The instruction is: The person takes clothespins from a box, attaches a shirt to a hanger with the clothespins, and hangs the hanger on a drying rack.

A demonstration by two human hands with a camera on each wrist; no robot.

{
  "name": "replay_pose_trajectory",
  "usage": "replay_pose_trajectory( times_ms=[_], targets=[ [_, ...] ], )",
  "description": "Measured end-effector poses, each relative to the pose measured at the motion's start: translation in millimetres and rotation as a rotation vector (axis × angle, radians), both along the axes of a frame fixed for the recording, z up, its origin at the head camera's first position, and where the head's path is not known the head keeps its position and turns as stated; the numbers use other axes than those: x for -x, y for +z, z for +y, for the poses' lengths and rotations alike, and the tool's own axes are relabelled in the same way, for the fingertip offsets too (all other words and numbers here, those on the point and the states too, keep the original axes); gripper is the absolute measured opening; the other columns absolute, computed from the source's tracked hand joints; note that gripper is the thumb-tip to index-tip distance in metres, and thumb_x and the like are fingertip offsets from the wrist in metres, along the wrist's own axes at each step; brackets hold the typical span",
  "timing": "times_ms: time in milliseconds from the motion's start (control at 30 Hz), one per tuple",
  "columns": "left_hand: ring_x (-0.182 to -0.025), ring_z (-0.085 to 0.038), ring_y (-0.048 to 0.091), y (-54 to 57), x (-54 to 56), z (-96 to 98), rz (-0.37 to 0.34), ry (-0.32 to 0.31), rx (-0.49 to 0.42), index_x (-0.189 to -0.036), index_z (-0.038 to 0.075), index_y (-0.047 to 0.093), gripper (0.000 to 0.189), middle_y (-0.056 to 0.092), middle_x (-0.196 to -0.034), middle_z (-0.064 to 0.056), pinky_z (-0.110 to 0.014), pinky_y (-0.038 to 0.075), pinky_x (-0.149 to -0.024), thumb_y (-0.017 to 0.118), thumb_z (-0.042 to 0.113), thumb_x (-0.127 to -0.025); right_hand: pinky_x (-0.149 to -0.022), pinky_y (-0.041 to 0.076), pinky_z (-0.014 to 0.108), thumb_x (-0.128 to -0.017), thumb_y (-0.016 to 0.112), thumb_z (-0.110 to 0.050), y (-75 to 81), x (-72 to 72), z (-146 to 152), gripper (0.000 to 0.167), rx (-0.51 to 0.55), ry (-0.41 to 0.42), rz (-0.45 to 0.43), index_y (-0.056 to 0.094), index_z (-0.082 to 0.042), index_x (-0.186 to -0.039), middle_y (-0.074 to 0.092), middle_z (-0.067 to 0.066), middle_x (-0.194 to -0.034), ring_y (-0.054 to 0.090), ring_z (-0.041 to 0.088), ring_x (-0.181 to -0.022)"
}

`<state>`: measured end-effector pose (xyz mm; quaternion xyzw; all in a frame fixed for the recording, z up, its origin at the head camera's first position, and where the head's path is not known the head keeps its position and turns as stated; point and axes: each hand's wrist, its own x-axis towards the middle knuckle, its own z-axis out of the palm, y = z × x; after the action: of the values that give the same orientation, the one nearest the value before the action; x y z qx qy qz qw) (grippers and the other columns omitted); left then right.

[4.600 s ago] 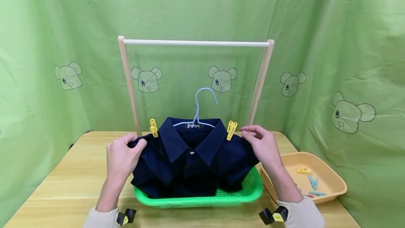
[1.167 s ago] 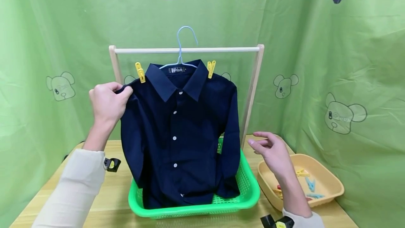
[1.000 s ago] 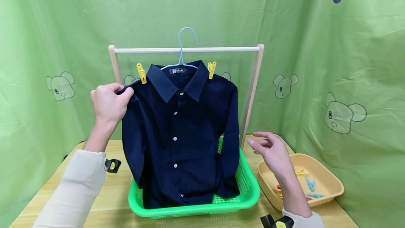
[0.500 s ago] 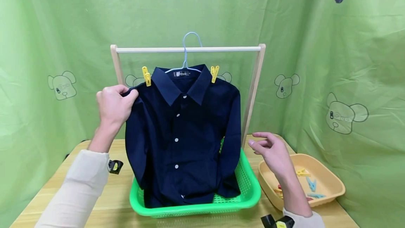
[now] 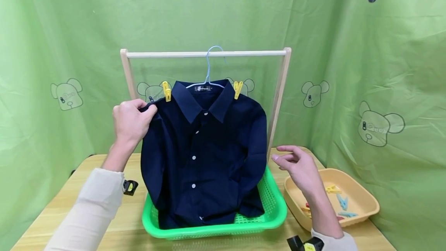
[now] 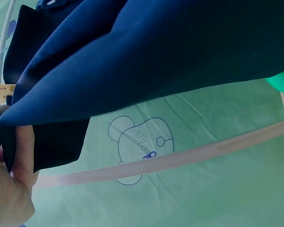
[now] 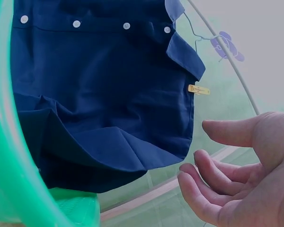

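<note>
A dark navy button-up shirt (image 5: pixel 212 146) is on a light-blue wire hanger (image 5: pixel 208 73). The hanger's hook arches over the white bar (image 5: pixel 167 54) of the drying rack, its tip showing below the bar on the far side. Two yellow clothespins (image 5: pixel 238 89) are clipped at the shirt's shoulders, one each side of the collar. My left hand (image 5: pixel 132 121) pinches the shoulder at the left, between thumb and fingers. Beside the sleeve at the right, my right hand (image 5: pixel 297 169) holds nothing, fingers loosely bent and apart from the cloth.
The shirt's lower part lies in a green basket (image 5: pixel 214 231) at the rack's foot. An orange tray (image 5: pixel 369 200) with several loose clothespins stands at the right, partly behind my right forearm. Wooden rack posts (image 5: pixel 280 96) rise at either side, with a green curtain behind.
Both hands held the shirt's shoulders low at first; the shirt was raised and my right hand let go. Since then, my left hand has lowered it slightly rightward, bringing the hook down at the bar.
</note>
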<state>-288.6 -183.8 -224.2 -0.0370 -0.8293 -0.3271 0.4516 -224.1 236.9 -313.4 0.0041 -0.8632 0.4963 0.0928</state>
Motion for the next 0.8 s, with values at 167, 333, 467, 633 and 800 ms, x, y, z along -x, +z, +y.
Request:
replay_pose_trajectory(
  times_ms=[167, 333, 467, 633, 800],
  targets=[
    [-0.054, -0.031, 0.053, -4.3, 1.4, 0.2, -0.004, -0.002, 0.016, -0.059, 0.01, 0.068, 0.022, 0.056, -0.053, -0.004, -0.034, 0.036, -0.054, 0.064, 0.02, -0.078, -0.081, 0.049, 0.033, -0.095, 0.066, -0.046, 1.0, -0.7, -2, 0.057, 0.008, 0.003, -0.003, 0.056, -0.011, -0.139, 0.069, 0.014, -0.117, 0.066, 0.022, -0.098],
    [-0.054, -0.027, 0.046, -10.6, 0.3, -0.3, -0.047, -0.018, 0.038, -0.061, 0.011, 0.062, 0.022, 0.049, -0.053, -0.001, -0.033, 0.033, -0.053, 0.062, 0.02, -0.08, -0.08, 0.048, 0.034, -0.096, 0.065, -0.045, 0.9, -1.5, -2, 0.056, 0.003, 0.007, -0.007, 0.057, -0.011, -0.139, 0.069, 0.015, -0.118, 0.067, 0.023, -0.099],
    [-0.055, -0.027, 0.047, -15.8, -0.3, -1.9, -0.09, -0.032, 0.038, -0.061, 0.011, 0.059, 0.023, 0.048, -0.055, -0.001, -0.033, 0.033, -0.055, 0.062, 0.021, -0.082, -0.08, 0.048, 0.034, -0.096, 0.065, -0.046, 0.1, -1.5, -3, 0.056, 0.004, 0.011, -0.008, 0.057, -0.011, -0.139, 0.069, 0.016, -0.119, 0.068, 0.023, -0.099],
    [-0.061, -0.03, 0.056, -20.8, -1.8, -5.3, -0.148, -0.033, 0.032, -0.065, 0.012, 0.064, 0.026, 0.058, -0.06, -0.003, -0.034, 0.039, -0.059, 0.067, 0.027, -0.085, -0.081, 0.049, 0.033, -0.096, 0.065, -0.045, -0.6, -1.1, -3, 0.054, 0.011, 0.014, -0.009, 0.059, -0.012, -0.137, 0.069, 0.015, -0.118, 0.068, 0.02, -0.097],
    [-0.066, -0.03, 0.058, -25.7, -7.3, -7.3, -0.198, -0.055, 0.031, -0.067, 0.012, 0.063, 0.035, 0.061, -0.064, -0.004, -0.034, 0.039, -0.06, 0.071, 0.038, -0.089, -0.083, 0.048, 0.033, -0.096, 0.065, -0.045, 0.2, -1.0, -4, 0.053, -0.004, 0.008, -0.016, 0.059, -0.011, -0.137, 0.07, 0.011, -0.115, 0.069, 0.02, -0.096]
  ],
)
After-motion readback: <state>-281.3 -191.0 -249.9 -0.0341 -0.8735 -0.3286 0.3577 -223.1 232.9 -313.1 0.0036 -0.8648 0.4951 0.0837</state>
